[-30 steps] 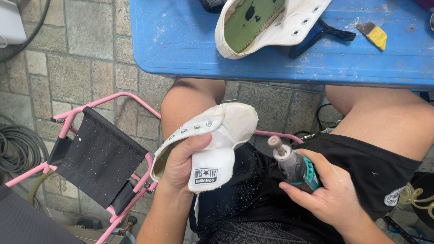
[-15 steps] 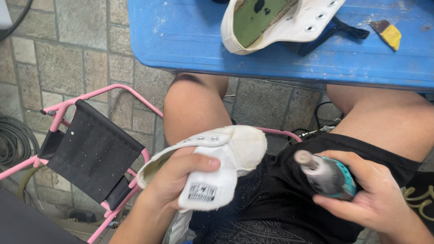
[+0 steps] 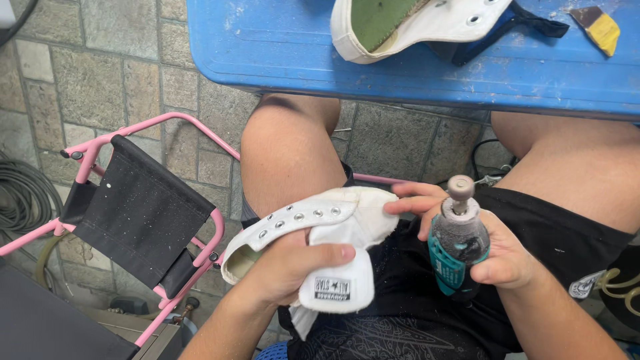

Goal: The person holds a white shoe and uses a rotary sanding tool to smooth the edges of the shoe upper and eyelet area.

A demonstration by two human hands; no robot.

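Observation:
A white canvas shoe upper (image 3: 327, 220) with a row of metal eyelets lies over my lap. My left hand (image 3: 287, 267) grips it from below, thumb pressed across its tongue. My right hand (image 3: 493, 250) holds a teal and grey rotary tool (image 3: 457, 250) upright, its small sanding drum pointing up. The fingertips of that hand touch the right edge of the shoe. A second white shoe (image 3: 413, 27) with a green insole lies on the blue table (image 3: 280, 53) ahead of me.
A pink-framed folding stool (image 3: 143, 207) with a black fabric seat stands on the stone floor to my left. Coiled hose (image 3: 20, 200) lies at the far left. A yellow and brown sanding block (image 3: 600, 27) and a black strap (image 3: 527, 27) rest on the table.
The view has shifted down and closer. My right hand brought the tool up and toward the shoe, and its fingertips now touch the shoe's edge. My left hand has turned the shoe slightly.

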